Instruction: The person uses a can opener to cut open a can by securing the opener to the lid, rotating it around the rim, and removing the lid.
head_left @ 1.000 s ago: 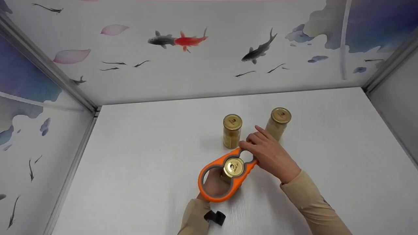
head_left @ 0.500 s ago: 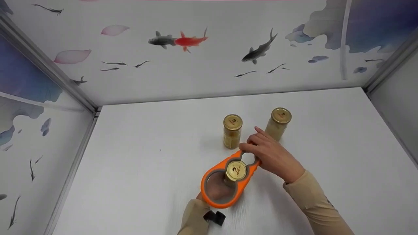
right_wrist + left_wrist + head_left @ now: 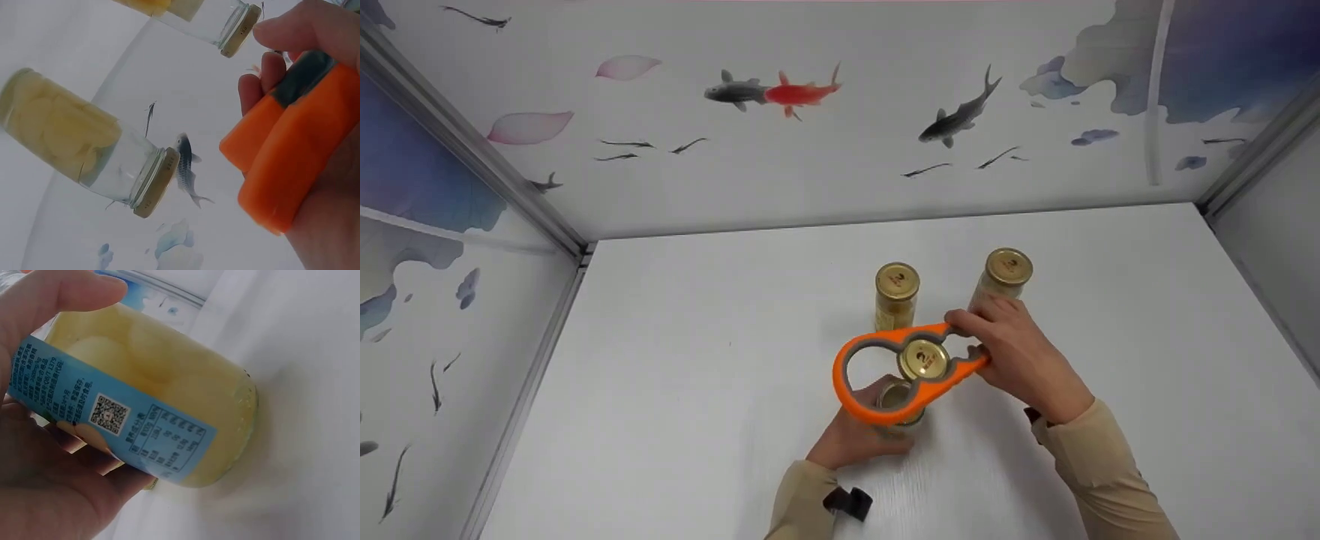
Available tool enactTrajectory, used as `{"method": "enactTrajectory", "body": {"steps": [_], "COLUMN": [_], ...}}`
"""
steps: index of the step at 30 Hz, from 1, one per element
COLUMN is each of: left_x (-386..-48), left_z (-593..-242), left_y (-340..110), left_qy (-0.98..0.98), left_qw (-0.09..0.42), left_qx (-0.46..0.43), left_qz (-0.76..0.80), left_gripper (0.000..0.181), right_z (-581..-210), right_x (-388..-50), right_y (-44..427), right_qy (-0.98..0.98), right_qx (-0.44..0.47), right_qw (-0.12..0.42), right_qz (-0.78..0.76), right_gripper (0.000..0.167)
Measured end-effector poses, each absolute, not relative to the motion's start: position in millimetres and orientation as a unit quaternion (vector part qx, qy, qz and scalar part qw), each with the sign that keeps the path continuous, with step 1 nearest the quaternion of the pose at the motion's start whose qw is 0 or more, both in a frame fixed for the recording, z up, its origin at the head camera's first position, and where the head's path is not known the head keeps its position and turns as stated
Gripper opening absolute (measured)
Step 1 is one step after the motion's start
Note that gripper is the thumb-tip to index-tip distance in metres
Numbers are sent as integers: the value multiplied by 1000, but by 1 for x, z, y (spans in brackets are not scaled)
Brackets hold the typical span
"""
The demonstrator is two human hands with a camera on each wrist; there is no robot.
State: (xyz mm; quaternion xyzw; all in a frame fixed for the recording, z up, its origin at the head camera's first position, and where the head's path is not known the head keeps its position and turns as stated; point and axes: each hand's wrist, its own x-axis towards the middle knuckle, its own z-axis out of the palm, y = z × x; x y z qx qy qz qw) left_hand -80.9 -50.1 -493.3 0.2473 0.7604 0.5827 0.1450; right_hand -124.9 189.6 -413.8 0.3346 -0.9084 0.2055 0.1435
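Observation:
My left hand grips a glass jar of pale fruit pieces with a blue label, which stands upright on the white table. Its mouth is uncovered, partly seen through the large hole of an orange and grey jar opener. That opener is held by its handle ends in my right hand, over the jar. A gold lid sits in the opener's middle hole, apart from the jar's mouth. In the right wrist view the orange handles lie in my palm, with the thumb extended.
Behind the opener stands a gold-lidded jar. Another lidded jar stands to its right, just beyond my right hand, which hides its lower part. Printed panels with fish border the table at the back and left.
The opener has swung round and shifted right and away, carrying the gold lid off the jar. The jar's open mouth now shows. My left hand stays around the jar.

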Motion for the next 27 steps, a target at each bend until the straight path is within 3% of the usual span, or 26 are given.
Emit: {"method": "enactTrajectory", "body": {"steps": [1, 7, 27], "left_x": [-82, -86, -106], "left_z": [-509, -516, -519], "left_y": [-50, -57, -98], "left_qy": [751, 720, 748], "left_qw": [128, 152, 112], "left_qx": [227, 204, 143], "left_qz": [607, 646, 639], "left_gripper": [57, 50, 57], "right_z": [-414, -420, -449], "right_x": [-124, -121, -101], "right_y": [192, 206, 243], "right_qy": [-911, -918, -946], "right_qx": [328, 297, 222], "right_qw": [146, 160, 128], "right_qz": [206, 209, 197], "right_gripper": [54, 54, 53]}}
